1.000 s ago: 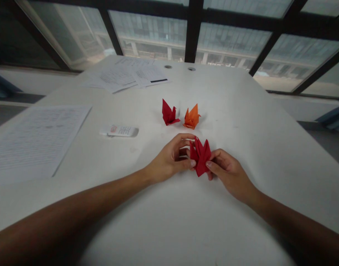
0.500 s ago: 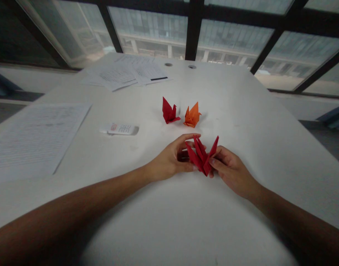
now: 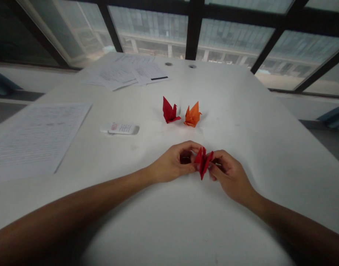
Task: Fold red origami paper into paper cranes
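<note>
Head view, red origami [image 3: 203, 163], pinched in hands [image 3: 172, 162]

white table [image 3: 255, 122] just beside dark-framed windows [image 3: 153, 27]

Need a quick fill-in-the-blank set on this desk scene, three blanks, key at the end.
1. The left hand and the right hand both hold a piece of folded paper whose colour is ____.
2. Beyond the hands, just to the right of the red paper bird, stands another paper bird coloured ____.
3. Seen from the person's seat, the printed sheets lie toward the table's ____ side.

Missing words: red; orange; left
</note>
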A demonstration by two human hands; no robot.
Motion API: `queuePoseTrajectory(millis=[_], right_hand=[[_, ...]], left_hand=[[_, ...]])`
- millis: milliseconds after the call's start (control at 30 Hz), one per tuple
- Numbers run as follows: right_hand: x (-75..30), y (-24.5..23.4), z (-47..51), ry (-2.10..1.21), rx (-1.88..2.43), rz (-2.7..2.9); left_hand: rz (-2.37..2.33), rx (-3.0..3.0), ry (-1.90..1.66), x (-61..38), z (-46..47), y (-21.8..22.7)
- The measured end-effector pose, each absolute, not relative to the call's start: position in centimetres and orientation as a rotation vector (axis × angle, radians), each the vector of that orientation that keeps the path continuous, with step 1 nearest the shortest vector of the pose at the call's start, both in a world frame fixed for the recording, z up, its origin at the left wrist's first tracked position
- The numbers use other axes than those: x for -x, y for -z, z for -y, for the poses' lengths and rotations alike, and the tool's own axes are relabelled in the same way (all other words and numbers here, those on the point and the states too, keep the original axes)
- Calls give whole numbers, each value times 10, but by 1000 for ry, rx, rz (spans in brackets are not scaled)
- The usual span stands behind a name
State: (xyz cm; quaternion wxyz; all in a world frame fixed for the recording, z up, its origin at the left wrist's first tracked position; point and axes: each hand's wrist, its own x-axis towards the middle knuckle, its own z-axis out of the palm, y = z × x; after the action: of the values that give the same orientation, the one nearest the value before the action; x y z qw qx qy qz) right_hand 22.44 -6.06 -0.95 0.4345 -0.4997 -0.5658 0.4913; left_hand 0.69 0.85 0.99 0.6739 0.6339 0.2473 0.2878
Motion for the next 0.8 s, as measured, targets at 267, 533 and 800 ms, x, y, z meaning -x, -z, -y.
queuePoseTrajectory(millis=[267,533,800], right_hand=[[-224,8,60,-1167,1299,1387],[-226,11,60,-1183,1218,1408],[-222,7,64,-1031,1168,1451]], left_hand=[[-562,-1398,-687,-10,-5,-9],[-544,-1426,-649,-9,-5,-11],[-637,-1455,-694,-11,-5,-9]])
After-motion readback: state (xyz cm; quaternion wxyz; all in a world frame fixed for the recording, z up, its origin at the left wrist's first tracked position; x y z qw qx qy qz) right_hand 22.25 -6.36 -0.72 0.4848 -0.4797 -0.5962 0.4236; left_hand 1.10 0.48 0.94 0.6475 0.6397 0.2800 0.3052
